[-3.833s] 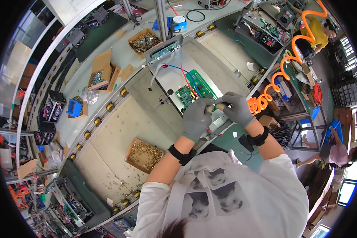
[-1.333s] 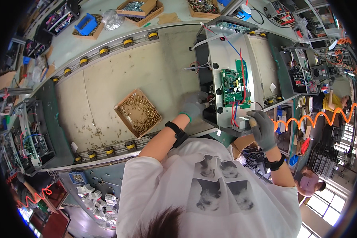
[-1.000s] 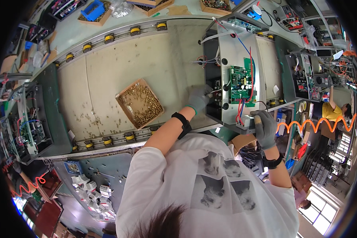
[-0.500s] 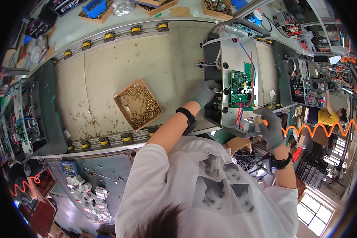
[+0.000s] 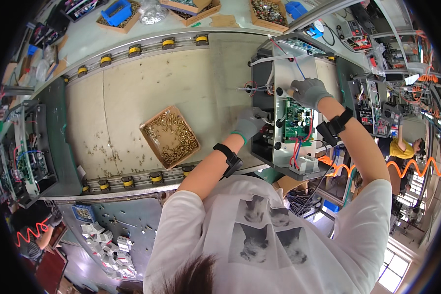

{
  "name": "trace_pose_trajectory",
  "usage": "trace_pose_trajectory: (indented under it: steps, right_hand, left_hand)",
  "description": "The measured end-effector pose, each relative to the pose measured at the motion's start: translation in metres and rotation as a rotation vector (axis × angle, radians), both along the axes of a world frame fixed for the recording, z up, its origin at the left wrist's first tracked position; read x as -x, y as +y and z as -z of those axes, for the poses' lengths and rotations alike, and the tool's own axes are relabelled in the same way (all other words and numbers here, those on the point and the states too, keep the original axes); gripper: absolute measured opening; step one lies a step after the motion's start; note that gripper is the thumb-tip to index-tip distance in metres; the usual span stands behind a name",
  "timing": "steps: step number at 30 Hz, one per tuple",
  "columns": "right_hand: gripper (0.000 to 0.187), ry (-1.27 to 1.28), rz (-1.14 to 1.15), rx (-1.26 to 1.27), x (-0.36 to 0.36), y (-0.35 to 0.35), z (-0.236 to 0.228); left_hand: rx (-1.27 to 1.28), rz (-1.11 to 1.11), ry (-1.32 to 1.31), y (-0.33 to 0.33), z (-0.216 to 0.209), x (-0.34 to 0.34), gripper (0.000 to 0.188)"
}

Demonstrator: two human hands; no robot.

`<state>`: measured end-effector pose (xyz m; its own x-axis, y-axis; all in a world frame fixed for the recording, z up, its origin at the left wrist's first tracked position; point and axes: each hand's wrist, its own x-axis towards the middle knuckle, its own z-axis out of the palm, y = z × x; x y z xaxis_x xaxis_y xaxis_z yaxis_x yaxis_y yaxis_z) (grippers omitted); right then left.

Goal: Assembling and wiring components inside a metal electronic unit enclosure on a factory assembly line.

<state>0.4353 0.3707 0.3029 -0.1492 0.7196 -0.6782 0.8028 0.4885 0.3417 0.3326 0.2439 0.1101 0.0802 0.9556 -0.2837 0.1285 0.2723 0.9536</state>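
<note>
The right hand (image 5: 309,93) has swung just beyond the green board (image 5: 295,121), the left hand (image 5: 250,122) staying at the left of the metal chassis (image 5: 283,153), which stands right of the cardboard box (image 5: 170,137), and I can't tell if either grip is closed.

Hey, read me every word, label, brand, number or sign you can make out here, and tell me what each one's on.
No readable text anywhere.
Green circuit board: any markings are too small to read.
White shirt: dark picture panels, no legible lettering.
Blue-and-white tub: any print is too blurred to read.
</note>
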Motion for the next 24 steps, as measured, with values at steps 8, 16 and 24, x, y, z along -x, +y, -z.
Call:
trace_pose_trajectory:
  steps: [8,16,24]
  right_hand:
    - [0.026,0.479,0.412,0.159,-0.042,0.028,0.047]
    - [0.019,0.838,0.58,-0.093,-0.052,0.025,0.042]
    - [0.023,0.673,0.318,-0.183,-0.06,-0.019,0.013]
  left_hand:
    - [-0.006,0.03,0.027,0.006,-0.004,0.007,0.017]
    - [-0.045,0.199,-0.207,0.006,-0.009,0.009,0.021]
    - [-0.236,0.052,-0.238,-0.015,-0.007,0.007,0.019]
